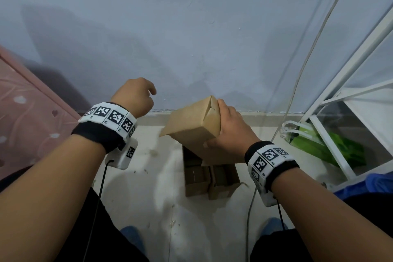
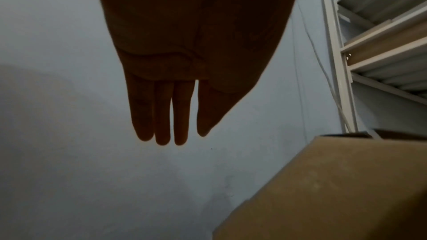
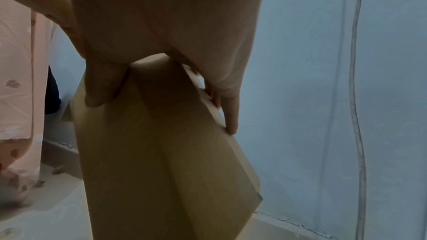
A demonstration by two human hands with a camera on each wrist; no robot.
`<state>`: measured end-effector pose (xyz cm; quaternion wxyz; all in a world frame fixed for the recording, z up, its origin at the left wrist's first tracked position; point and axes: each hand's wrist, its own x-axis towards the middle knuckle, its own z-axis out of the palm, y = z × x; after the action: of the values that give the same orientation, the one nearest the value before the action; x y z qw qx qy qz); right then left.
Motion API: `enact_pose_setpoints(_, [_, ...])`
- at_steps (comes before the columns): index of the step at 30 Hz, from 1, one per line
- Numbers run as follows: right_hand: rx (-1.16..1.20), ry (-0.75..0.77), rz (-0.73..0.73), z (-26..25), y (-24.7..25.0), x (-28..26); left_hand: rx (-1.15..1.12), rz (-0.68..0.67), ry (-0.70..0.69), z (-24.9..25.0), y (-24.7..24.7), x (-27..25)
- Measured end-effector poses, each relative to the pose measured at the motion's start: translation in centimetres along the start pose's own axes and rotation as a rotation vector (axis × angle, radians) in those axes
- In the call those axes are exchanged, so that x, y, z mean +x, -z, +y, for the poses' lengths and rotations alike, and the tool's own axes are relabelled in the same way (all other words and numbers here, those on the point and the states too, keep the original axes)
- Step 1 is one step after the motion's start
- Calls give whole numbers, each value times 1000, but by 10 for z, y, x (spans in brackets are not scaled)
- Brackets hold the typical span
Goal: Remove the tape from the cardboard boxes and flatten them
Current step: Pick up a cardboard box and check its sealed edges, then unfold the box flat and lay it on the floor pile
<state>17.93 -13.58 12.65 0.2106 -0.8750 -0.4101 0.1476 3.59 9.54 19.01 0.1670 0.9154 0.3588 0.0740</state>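
A closed brown cardboard box [image 1: 191, 125] hangs tilted above the floor, one end pointing up toward the wall. My right hand [image 1: 228, 126] grips that end, thumb on the near side and fingers over the far edge where the flaps meet. The right wrist view shows the box [image 3: 161, 161] running down from my right hand [image 3: 161, 25]. My left hand [image 1: 134, 98] is raised to the left of the box, apart from it and holding nothing. Its fingers [image 2: 163, 116] hang straight and together in the left wrist view, with the box [image 2: 335, 189] at lower right. No tape shows plainly.
More cardboard boxes [image 1: 210, 178] lie on the pale floor under the held one. A white metal rack [image 1: 331, 134] with a green bag [image 1: 314, 144] stands at right. Pink patterned fabric [image 1: 27, 117] fills the left. A thin cable [image 1: 306, 66] hangs down the blue wall.
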Motion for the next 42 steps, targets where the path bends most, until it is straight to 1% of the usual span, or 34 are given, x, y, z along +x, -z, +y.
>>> enact_pose_setpoints(3, [98,-10,41,-1,-1,2,58,-123,18,5,-5,-3])
enact_pose_setpoints(5, [171,-31,92,-2,0,4,88,-209,43,9,-7,-7])
enact_pose_setpoints(7, [255,-65,144,-4,1,5,87,-300,37,12,-10,-10])
enact_pose_setpoints(11, [473,-81,210,-7,7,6,2,-469,-62,21,-19,-14])
enact_pose_setpoints(13, [587,-90,242,-7,11,6,-29,-523,-95,24,-23,-14])
enact_pose_setpoints(14, [660,-99,261,-7,12,5,-37,-529,-94,24,-26,-14])
enact_pose_setpoints(17, [865,-118,298,-7,17,4,-123,-512,-48,25,-27,-14])
enact_pose_setpoints(19, [963,-120,299,-9,18,5,-251,-484,-40,27,-26,-13])
enact_pose_setpoints(21, [1045,-116,291,-11,20,6,-349,-387,-24,28,-24,-12])
enact_pose_setpoints(23, [1077,-121,295,-13,20,8,-420,-261,14,30,-22,-11])
enact_pose_setpoints(26, [1083,-128,285,-15,22,9,-506,-150,47,33,-21,-10])
enact_pose_setpoints(31, [1043,-134,292,-12,22,9,-437,28,87,33,-25,-13])
enact_pose_setpoints(34, [1033,-139,290,-10,22,10,-403,63,85,34,-27,-14])
enact_pose_setpoints(36, [1029,-144,296,-9,23,10,-417,57,80,33,-27,-15])
enact_pose_setpoints(40, [1002,-157,315,-6,21,7,-597,63,28,33,-28,-17])
enact_pose_setpoints(42, [991,-193,324,-4,19,7,-640,47,-10,35,-28,-17])
